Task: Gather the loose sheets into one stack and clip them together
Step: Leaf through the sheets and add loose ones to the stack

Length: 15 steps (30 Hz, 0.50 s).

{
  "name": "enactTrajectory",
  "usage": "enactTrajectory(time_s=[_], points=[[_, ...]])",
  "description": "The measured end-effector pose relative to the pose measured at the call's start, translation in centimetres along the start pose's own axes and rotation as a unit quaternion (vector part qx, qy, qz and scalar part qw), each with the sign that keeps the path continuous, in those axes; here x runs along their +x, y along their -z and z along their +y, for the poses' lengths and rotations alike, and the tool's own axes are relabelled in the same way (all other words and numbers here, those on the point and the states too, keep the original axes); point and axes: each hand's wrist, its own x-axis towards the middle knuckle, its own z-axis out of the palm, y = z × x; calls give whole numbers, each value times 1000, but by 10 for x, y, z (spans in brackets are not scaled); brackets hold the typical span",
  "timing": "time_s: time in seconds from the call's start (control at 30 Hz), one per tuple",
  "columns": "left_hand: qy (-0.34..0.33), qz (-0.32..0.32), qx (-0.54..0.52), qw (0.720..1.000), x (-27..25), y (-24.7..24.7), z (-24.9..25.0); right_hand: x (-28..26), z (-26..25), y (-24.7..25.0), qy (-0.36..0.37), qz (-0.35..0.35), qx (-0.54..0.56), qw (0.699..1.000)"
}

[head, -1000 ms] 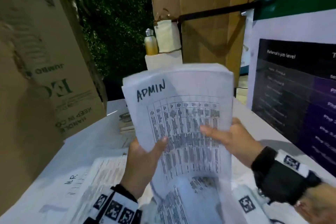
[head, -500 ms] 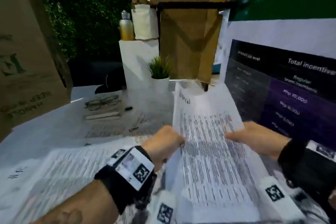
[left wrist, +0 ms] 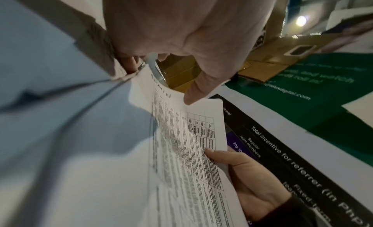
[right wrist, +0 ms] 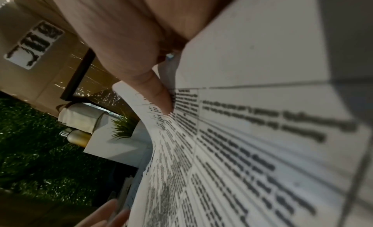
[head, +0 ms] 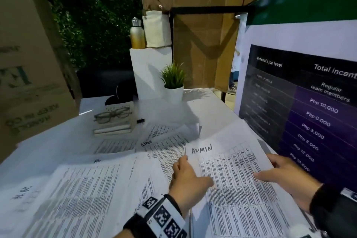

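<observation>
White table (head: 212, 106): only head view shows binder clip (head: 140, 121).

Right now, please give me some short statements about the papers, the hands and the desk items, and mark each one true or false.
1. Both hands hold the ADMIN sheets. True: the left hand grips the left edge, the right hand the right edge.
2. The glasses lie on a pile of books. True.
3. A binder clip is already fixed on the ADMIN sheets. False: a black binder clip lies on the table beside the books, apart from the sheets.
4. The small potted plant lies tipped over. False: it stands upright.
5. All sheets are gathered in one stack. False: other loose sheets are spread on the table to the left.
</observation>
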Motion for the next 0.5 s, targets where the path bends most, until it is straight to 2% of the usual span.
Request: enactTrajectory(time_s=[0.13, 0.2, 0.27, 0.37, 0.43, 0.5], points=[[32, 19, -160, 986, -2, 17, -1, -4, -19, -4, 75, 1, 82, 994], [10, 17, -235, 972, -4, 29, 2, -6, -34, -2, 129, 12, 131, 983], [-83, 23, -241, 967, -15, 40, 15, -8, -52, -3, 203, 29, 154, 967], [-242, 78, -211, 944, -39, 59, 48, -9, -80, -11, 302, 38, 200, 931], [-316, 109, -198, 921, -50, 73, 66, -5, -95, -17, 324, 28, 242, 914], [-346, 122, -202, 908, -55, 85, 69, -2, -102, -27, 295, -7, 266, 918]])
